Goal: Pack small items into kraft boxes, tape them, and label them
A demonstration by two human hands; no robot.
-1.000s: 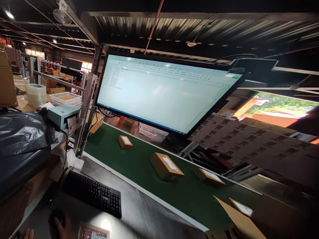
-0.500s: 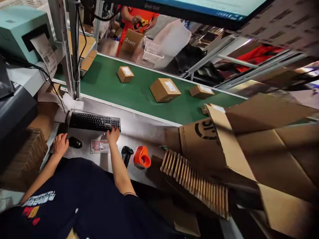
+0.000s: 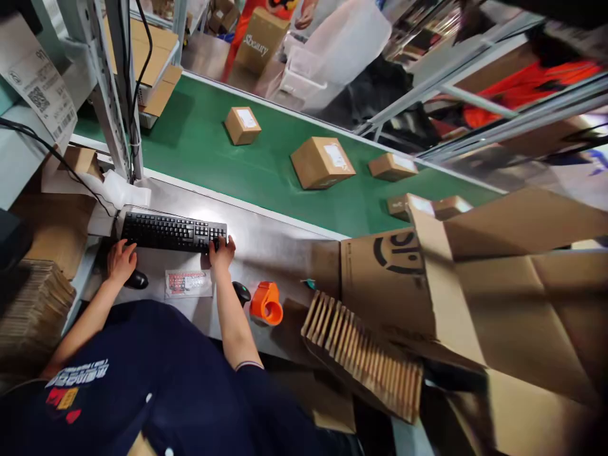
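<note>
My right hand [image 3: 221, 253] rests at the number pad of a black keyboard [image 3: 171, 232], its fingers apart on the keys. To the left, my left hand [image 3: 121, 261] hovers or rests by the keyboard's lower left corner, fingers spread, just above a black mouse [image 3: 137, 279]. Between my forearms lies a flat, clear-wrapped item with a red and white pattern [image 3: 189, 283]. Beside my right forearm is a black handheld scanner [image 3: 242, 292], partly hidden by the arm. An orange tape dispenser [image 3: 266, 303] stands right of it.
A green conveyor belt [image 3: 199, 158] beyond the bench carries several labelled cartons [image 3: 323, 163]. A large open cardboard box [image 3: 384, 285] and a row of folded cardboard [image 3: 361, 351] stand at right. A printed label [image 3: 40, 82] hangs at upper left. Another person's hand [image 3: 306, 14] shows beyond the belt.
My left hand has moved up from beside the mouse toward the keyboard's left end. My right hand stays at the number pad, its fingers shifted slightly. The camera view has tilted down.
</note>
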